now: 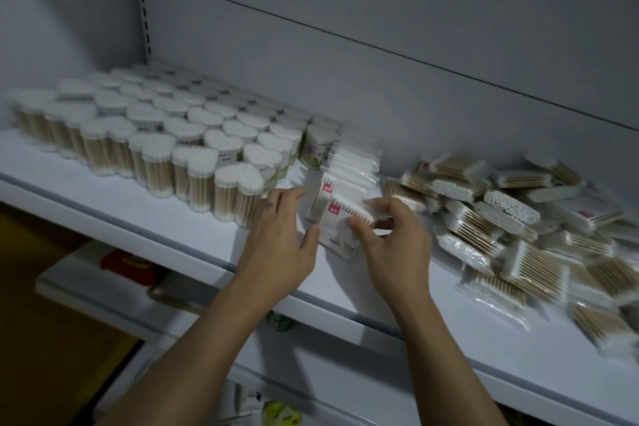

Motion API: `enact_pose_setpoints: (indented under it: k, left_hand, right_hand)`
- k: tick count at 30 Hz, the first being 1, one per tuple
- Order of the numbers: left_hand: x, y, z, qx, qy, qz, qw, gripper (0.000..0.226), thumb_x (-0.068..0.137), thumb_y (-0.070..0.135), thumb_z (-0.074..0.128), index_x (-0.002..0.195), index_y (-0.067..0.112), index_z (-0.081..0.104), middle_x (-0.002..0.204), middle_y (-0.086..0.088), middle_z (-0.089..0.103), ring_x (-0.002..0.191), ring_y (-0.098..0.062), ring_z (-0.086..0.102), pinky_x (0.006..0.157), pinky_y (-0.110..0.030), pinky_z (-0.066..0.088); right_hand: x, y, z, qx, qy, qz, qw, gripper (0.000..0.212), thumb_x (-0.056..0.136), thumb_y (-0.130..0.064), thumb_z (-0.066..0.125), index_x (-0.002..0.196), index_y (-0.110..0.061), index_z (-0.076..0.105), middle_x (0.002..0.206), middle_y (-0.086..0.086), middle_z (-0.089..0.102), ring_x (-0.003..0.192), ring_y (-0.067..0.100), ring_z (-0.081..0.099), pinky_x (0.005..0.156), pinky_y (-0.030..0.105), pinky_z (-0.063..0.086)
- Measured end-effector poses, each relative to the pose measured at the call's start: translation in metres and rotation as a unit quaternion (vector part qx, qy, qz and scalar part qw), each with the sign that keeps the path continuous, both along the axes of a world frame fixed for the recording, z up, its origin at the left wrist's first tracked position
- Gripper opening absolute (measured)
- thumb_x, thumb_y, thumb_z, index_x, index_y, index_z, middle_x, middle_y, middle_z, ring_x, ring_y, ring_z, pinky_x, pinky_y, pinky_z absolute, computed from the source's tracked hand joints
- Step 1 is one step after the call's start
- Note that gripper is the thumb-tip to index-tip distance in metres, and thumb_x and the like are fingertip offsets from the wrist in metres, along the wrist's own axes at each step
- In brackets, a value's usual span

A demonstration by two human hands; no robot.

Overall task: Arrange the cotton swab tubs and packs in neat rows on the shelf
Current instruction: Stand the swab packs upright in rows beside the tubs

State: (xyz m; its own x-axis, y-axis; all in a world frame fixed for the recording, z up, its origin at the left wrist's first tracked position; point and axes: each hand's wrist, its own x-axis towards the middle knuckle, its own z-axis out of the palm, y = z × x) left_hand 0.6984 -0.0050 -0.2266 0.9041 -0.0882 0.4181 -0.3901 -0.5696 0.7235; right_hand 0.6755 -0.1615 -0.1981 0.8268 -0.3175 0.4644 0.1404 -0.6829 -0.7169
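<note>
Head view: my right hand [394,245] pinches one white-swab pack [337,223] at the front of a standing row of packs [352,166] (about six, blurred) mid-shelf [193,235]. My left hand [280,239], fingers loosely spread, rests its thumb against that pack's edge. Dozens of heart-shaped tubs [193,156] hold wooden-stemmed swabs at left; a loose pile of packs [511,218] lies at right.

On the shelf [193,239], tubs [145,135] stand left, upright packs [345,176] between, loose packs [511,228] seemingly heaped right.
</note>
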Motion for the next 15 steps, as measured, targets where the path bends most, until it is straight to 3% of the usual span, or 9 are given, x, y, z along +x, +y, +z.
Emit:
enact_pose_setpoints:
  k: [4,9,15]
  left_hand:
    - [0.000,-0.003,0.000,0.039,0.003,-0.009,0.999,0.056,0.093,0.024,0.059,0.142,0.015,0.033,0.138,-0.006,0.042,0.126,-0.021,0.041,0.099,-0.033,0.039]
    - [-0.001,-0.005,-0.001,0.093,-0.036,-0.023,0.995,0.057,0.091,0.023,0.059,0.142,0.019,0.034,0.126,-0.005,0.054,0.113,-0.023,0.049,0.093,-0.033,0.039]
    - [0.002,-0.003,-0.002,0.091,-0.029,-0.021,0.995,0.059,0.089,0.026,0.060,0.141,0.021,0.034,0.126,-0.004,0.054,0.114,-0.022,0.048,0.095,-0.034,0.040]
  right_hand:
    - [0.014,0.003,0.002,-0.041,-0.022,0.001,0.999,0.026,0.078,-0.022,0.079,0.101,-0.019,0.068,0.096,-0.010,0.051,0.079,0.001,0.054,0.067,0.005,0.040]
    - [0.029,0.004,0.002,-0.069,-0.030,0.007,0.997,0.026,0.080,-0.024,0.077,0.104,-0.018,0.069,0.100,-0.010,0.046,0.087,0.011,0.057,0.076,0.031,0.053]
    - [0.027,0.008,-0.002,-0.146,-0.007,-0.014,0.989,0.034,0.083,-0.033,0.072,0.114,-0.020,0.065,0.112,-0.002,0.053,0.104,0.013,0.051,0.078,0.023,0.040]
